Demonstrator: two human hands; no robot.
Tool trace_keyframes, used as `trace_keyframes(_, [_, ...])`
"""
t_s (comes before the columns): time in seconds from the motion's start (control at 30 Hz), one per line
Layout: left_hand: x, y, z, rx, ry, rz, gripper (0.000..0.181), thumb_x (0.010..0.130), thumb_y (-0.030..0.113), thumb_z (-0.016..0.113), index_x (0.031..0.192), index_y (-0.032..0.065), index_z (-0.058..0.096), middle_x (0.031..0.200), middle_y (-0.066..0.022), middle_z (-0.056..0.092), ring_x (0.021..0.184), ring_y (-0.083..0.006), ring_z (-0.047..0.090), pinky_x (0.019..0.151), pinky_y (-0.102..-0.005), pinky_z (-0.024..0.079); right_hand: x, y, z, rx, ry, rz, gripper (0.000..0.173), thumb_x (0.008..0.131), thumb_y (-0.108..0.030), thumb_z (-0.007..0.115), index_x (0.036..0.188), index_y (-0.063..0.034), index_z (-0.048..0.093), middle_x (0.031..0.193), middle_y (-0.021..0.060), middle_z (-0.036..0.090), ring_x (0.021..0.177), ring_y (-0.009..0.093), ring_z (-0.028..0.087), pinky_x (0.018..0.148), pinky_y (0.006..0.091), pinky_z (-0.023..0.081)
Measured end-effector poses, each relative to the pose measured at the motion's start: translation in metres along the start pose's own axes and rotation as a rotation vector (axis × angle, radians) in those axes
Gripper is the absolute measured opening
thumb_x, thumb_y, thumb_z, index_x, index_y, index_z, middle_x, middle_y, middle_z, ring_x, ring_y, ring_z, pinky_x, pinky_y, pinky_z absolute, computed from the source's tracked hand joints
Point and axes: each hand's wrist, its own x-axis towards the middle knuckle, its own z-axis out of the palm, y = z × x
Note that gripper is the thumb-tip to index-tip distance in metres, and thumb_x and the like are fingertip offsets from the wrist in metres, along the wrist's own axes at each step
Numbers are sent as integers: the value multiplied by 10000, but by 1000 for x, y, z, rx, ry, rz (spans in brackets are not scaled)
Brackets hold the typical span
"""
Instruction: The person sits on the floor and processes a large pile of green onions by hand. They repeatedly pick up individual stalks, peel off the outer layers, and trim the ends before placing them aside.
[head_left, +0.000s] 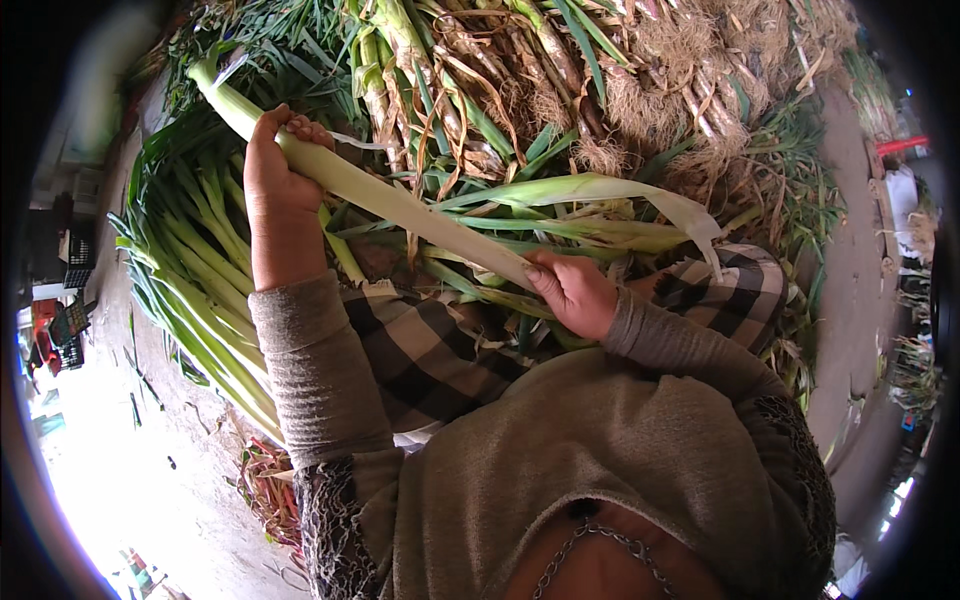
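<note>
A long pale leek or large green onion stalk stretches diagonally between my hands. My left hand is closed around its upper part, below the greener end. At its lower right end, my right hand grips the stalk between thumb and fingers. A loose leaf, green turning to whitish film, arches above my right hand, its thin tip hanging over the checkered cloth. Stripped leaves lie beneath the stalk, across my lap.
Untrimmed stalks with dry leaves and hairy roots are heaped ahead. A pile of cleaner green stalks lies at the left, near reddish plant scraps on the concrete floor. Dark crates stand at the far left.
</note>
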Motion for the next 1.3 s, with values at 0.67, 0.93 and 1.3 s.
trace_keyframes(0.67, [-30,18,26,-326,-797,5,212,688,120,615,601,107,422,423,61,373,337,-45,352,371,-170,342,-14,135,5,-690,-701,450,258,781,-219,516,954,-32,552,855,132,594,750,284,579,688,359,465])
trace_keyframes(0.93, [-12,25,-1,42,-257,210,221,795,237,548,669,85,451,517,23,327,457,-77,301,435,-196,271,-23,78,-62,-143,46,143,607,743,-301,619,1194,15,365,1112,215,448,1029,328,457,876,395,376])
trace_keyframes(1.3, [28,22,-37,-50,103,71,157,764,55,406,862,-63,372,720,-149,431,672,-246,463,824,-451,427,-25,37,-30,-156,271,-78,326,788,-110,552,1095,-26,482,896,144,544,754,276,552,643,327,444])
